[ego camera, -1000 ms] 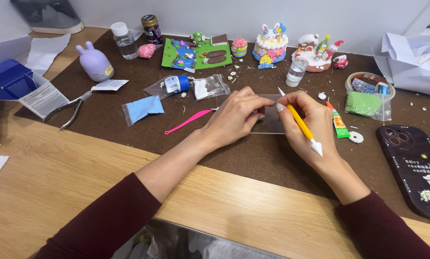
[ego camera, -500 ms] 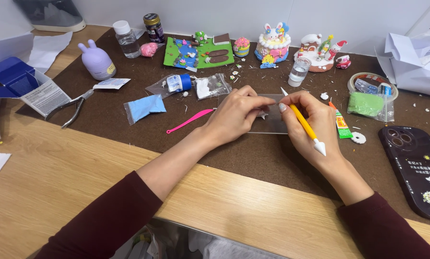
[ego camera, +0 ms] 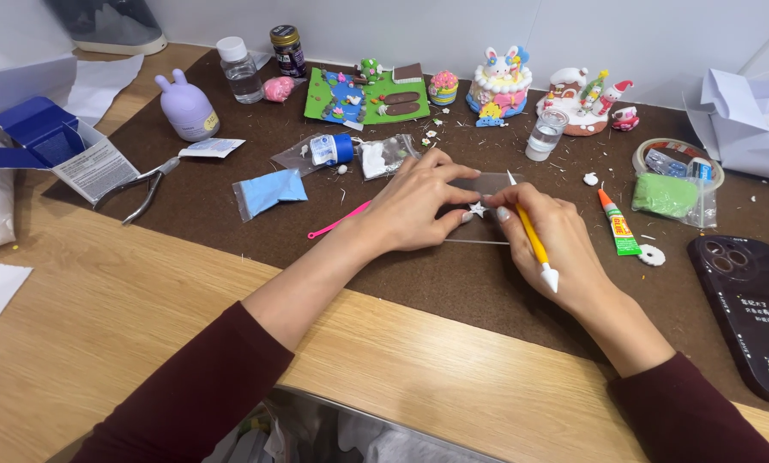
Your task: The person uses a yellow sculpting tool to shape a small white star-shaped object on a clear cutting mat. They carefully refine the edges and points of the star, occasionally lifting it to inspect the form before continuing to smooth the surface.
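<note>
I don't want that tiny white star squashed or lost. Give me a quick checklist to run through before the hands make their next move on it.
1. Star piece in view between the fingertips, on the clear sheet: ok.
2. Left hand rests on the sheet, steadying it: ok.
3. Right hand holds the yellow tool, tip pointing away from the star: ok.
4. Whether the star sticks to the sheet or to a finger: cannot tell.
5. Glue tube lies close to the right of the right hand, within elbow sweep: not ok.
6. Pink tool lies left of the left hand, apart from the star: ok.
</note>
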